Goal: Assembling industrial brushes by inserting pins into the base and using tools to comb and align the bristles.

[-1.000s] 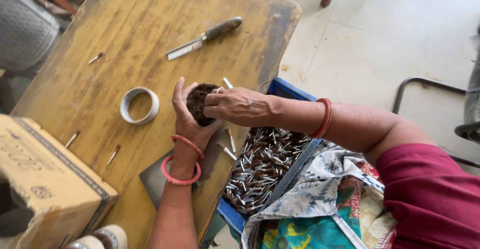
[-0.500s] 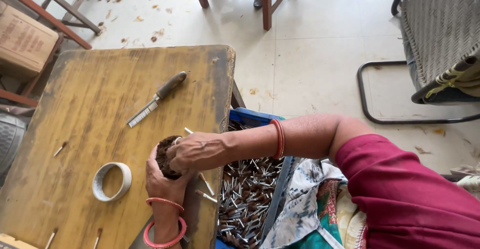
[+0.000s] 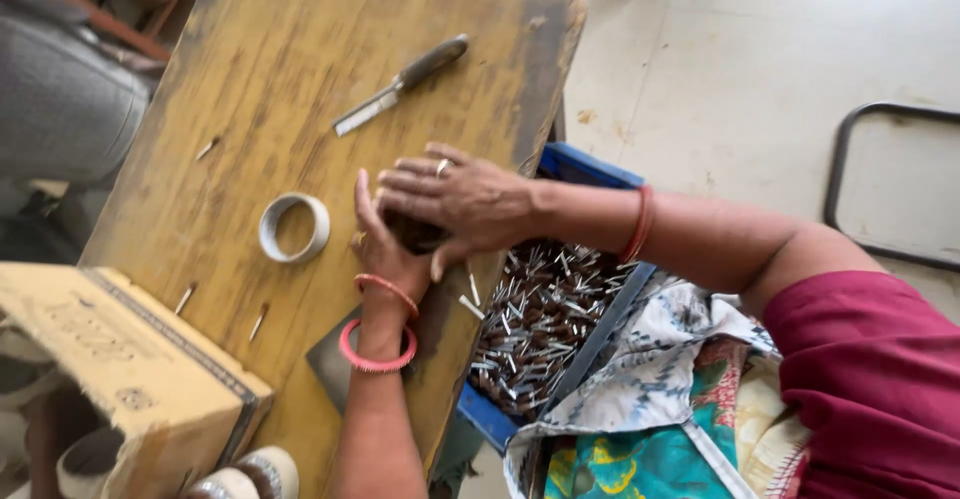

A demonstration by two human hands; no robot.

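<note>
My left hand [image 3: 385, 247] cups a dark brown bundle [image 3: 412, 233] of small rolled sticks at the near right edge of the worn yellow wooden table [image 3: 250, 89]. My right hand [image 3: 460, 197] lies flat over the top of the bundle, fingers spread, a ring on one finger. Most of the bundle is hidden between the two hands. Both wrists wear red bangles. A blue tray [image 3: 585, 167] full of several similar thin sticks sits on my lap just right of the table edge.
A knife [image 3: 400, 84] with a dark handle lies on the table's far side. A white tape ring [image 3: 294, 227] sits left of my hands. A cardboard box [image 3: 110, 359] stands at the near left. A few loose sticks and a grey flat piece [image 3: 330, 367] lie on the table.
The camera view has swung about. My right hand has flattened over the bundle, covering it more than before; the left hand still cups it at the table edge.
</note>
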